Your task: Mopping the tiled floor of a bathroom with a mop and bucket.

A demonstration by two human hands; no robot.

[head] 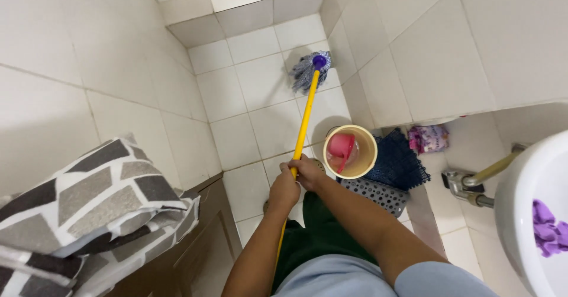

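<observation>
Left hand (284, 189) and right hand (309, 171) both closed around yellow mop handle (305, 119), mid-shaft, right hand further down the shaft. Mop head (310, 71) on white tiled floor (236, 96) near corner. Handle likely stiff, light; strands soft, heavier when wet. Cream bucket (350, 151) with pink scoop (341, 146) just beside hands.

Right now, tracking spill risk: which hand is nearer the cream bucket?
Right. The right hand grips the mop handle just beside the cream bucket; the left hand grips lower, farther away.
</observation>
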